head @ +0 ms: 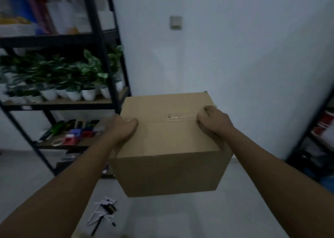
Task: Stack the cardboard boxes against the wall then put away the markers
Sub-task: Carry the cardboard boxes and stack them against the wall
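A brown cardboard box [168,158], taped shut along its top seam, hangs in the air in front of the white wall [226,57]. My left hand [122,129] grips its left top edge, fingers curled over onto the top. At the right top edge my right hand [213,122] grips the same way. Several markers [104,210], white and black, lie scattered on the grey floor below and to the left of the box.
A black metal shelf rack [101,60] stands at the left with potted plants [72,78], coloured boxes and small red and blue items. Another dark rack [318,140] stands at the right edge. A grey wall switch [175,22] sits high on the wall.
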